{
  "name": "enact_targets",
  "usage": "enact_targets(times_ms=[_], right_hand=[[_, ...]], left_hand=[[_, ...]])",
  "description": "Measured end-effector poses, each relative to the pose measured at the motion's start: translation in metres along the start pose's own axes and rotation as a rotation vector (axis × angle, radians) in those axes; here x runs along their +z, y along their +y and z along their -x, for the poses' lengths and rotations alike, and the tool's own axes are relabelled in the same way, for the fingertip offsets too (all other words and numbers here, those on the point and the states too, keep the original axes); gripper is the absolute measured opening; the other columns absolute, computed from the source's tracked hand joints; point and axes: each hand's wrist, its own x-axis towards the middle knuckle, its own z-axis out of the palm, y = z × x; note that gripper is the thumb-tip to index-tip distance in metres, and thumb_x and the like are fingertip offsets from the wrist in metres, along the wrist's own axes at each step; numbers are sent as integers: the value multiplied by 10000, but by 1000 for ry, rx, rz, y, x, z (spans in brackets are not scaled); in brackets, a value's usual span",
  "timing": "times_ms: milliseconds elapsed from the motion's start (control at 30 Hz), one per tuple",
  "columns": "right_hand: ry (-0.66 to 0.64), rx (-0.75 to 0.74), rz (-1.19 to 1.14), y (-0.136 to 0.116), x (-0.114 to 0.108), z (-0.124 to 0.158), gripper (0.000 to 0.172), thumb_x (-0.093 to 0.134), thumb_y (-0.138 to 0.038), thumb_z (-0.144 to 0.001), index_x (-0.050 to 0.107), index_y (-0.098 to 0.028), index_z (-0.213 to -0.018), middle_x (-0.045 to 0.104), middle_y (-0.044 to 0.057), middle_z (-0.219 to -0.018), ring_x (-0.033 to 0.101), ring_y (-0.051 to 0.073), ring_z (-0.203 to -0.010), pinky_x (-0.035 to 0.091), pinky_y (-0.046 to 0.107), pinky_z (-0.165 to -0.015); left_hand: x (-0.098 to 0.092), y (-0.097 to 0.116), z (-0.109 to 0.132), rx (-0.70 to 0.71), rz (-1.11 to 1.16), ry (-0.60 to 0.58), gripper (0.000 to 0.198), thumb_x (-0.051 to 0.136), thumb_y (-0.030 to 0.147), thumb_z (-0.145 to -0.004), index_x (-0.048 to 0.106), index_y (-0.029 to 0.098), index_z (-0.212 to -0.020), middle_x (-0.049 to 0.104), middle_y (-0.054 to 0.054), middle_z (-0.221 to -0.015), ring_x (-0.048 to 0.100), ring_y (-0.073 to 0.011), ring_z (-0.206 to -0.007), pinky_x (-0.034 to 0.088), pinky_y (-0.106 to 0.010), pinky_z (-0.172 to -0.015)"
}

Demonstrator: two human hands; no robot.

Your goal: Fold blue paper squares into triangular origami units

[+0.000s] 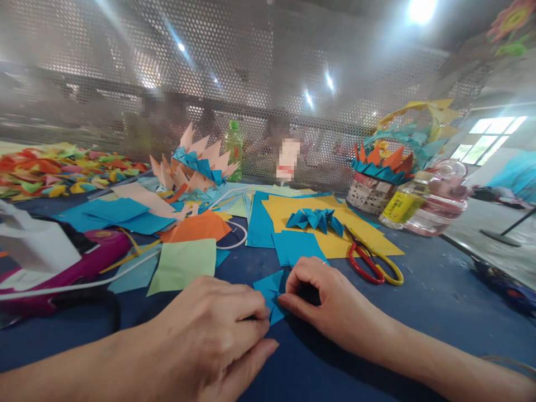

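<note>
A small piece of folded blue paper (272, 296) with creased points lies between my hands at the front of the table. My right hand (324, 296) pinches its right edge between thumb and fingers. From the other side, my left hand (221, 329) has its fingers curled against the paper's left edge, the thumb lower down; the exact grip is partly hidden. Just behind are flat blue paper squares (296, 248). On yellow paper (355, 226) stands a row of joined blue folded pieces (316, 219). Scissors (372, 259) with red and yellow handles lie to the right.
Left are a purple power strip (100, 251) with a white plug (37, 245), a white cable, and green (182, 265) and orange paper (195, 228). Behind stand a pink-and-blue paper model (201, 162), a green bottle (233, 148), a paper basket (372, 187) and a yellow-labelled bottle (402, 204).
</note>
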Motion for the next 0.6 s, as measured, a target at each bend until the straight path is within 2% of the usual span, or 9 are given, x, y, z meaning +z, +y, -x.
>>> enact_targets(times_ms=[200, 400, 500, 600], right_hand=[[-4, -16, 10, -1, 0, 0, 200, 726, -171, -845, 580, -179, -708, 610, -20, -745, 545, 147, -745, 382, 295, -722], [3, -26, 15, 1, 0, 1, 184, 717, -171, -850, 589, -178, -718, 610, -17, -755, 539, 145, -741, 378, 290, -714], [6, -39, 25, 2, 0, 0, 168, 714, -155, -843, 595, -178, -725, 611, -14, -749, 535, 146, -736, 380, 288, -704], [9, -37, 33, 2, 0, 0, 168, 713, -145, -837, 597, -179, -719, 614, -13, -740, 533, 148, -734, 379, 286, -693]], left_hand=[[3, 1, 2, -6, 48, 18, 287, 455, 198, -1003, 736, 192, -944, 721, -48, -806, 683, -160, -678, 553, -255, -697], [0, -1, -1, -48, 93, -14, 291, 421, 176, -997, 685, 194, -876, 693, -21, -771, 643, -150, -629, 495, -253, -590], [-2, -3, -4, -49, 88, -57, 303, 396, 87, -925, 672, 199, -983, 693, -17, -828, 634, -151, -648, 471, -260, -563], [-4, -3, -6, 9, 65, -99, 443, 378, 35, -800, 677, 216, -1072, 702, -28, -926, 645, -159, -716, 473, -267, -587]])
